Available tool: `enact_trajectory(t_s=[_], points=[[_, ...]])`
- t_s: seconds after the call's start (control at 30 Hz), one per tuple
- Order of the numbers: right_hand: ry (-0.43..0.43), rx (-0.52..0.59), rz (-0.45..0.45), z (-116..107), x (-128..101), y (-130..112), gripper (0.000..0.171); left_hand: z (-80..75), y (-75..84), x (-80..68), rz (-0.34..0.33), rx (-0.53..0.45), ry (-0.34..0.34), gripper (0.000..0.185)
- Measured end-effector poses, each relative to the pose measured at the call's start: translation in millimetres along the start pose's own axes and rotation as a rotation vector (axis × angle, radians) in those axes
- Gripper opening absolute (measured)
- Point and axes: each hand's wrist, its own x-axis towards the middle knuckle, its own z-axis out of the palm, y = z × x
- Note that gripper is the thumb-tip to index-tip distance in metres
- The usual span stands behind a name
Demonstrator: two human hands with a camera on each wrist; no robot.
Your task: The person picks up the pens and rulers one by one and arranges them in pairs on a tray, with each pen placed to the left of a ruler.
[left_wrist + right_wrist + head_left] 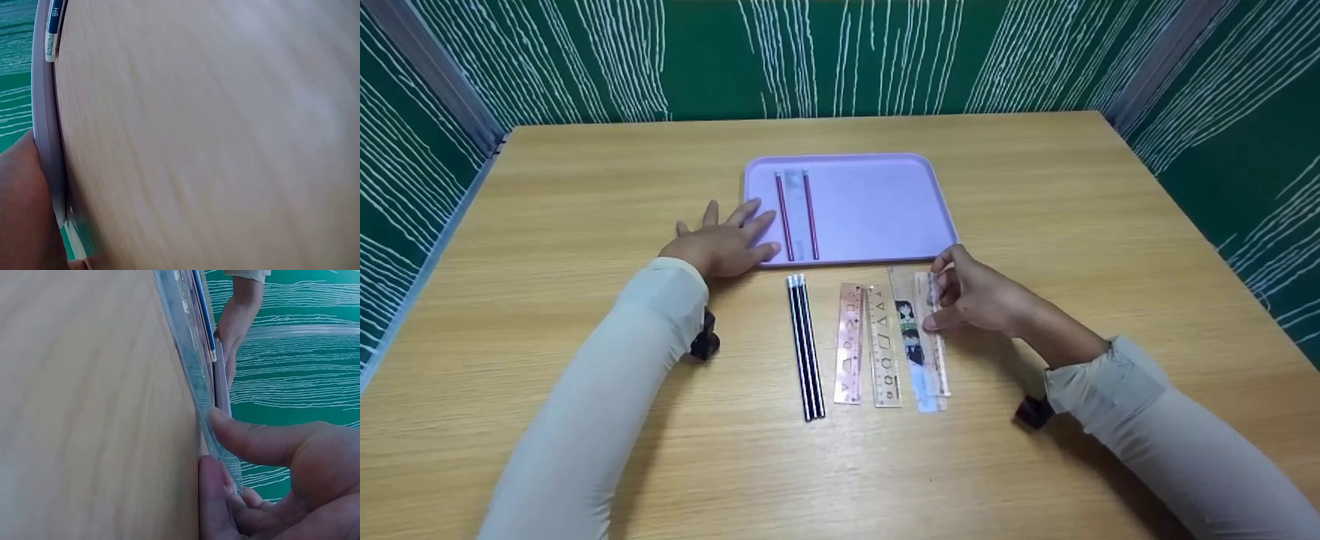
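Note:
My right hand (979, 292) pinches the upper part of a clear ruler (936, 367) between thumb and fingers. This ruler overlaps a ruler with cartoon figures (913, 352) on the table. In the right wrist view the thumb (253, 439) lies along the ruler's edge, with the other fingers curled under. My left hand (720, 244) rests with spread, straight fingers on the left rim of a purple tray (877, 210). Inside the tray, a transparent strip (795, 202) lies between two red pencils (811, 217).
Below the tray lie several dark striped pencils (806, 345) side by side. A pink stencil ruler (849, 345) and a clear stencil ruler (883, 345) lie between them and the cartoon ruler. Green walls with white streaks border the wooden table (585, 187).

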Motion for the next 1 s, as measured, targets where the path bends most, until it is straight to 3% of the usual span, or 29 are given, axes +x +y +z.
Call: enact_trajectory(t_s=[0.23, 0.37, 0.5, 0.77, 0.87, 1.0], points=[[0.013, 0.212, 0.053, 2.1, -2.4, -1.8, 0.076, -0.5, 0.6, -2.4, 0.007, -0.017, 0.008, 0.072], [0.026, 0.31, 0.041, 4.3, -1.9, -1.6, 0.069, -0.7, 0.1, -2.2, -0.003, -0.026, 0.008, 0.072], [0.033, 0.325, 0.043, 4.8, -0.8, -0.2, 0.051, 0.2, -0.5, -0.4, -0.002, -0.008, 0.007, 0.073], [-0.017, 0.374, 0.084, 5.3, -0.6, 2.4, 0.041, 1.1, -1.0, 2.6, 0.016, 0.011, 0.009, 0.073], [-0.044, 0.416, 0.089, 6.4, -0.5, 1.0, 0.044, 1.0, -1.3, 2.9, 0.017, 0.01, 0.005, 0.073], [-0.081, 0.447, 0.06, 7.0, -0.6, -0.3, 0.061, 0.6, -1.8, 1.8, 0.011, -0.002, 0.0, 0.073]])
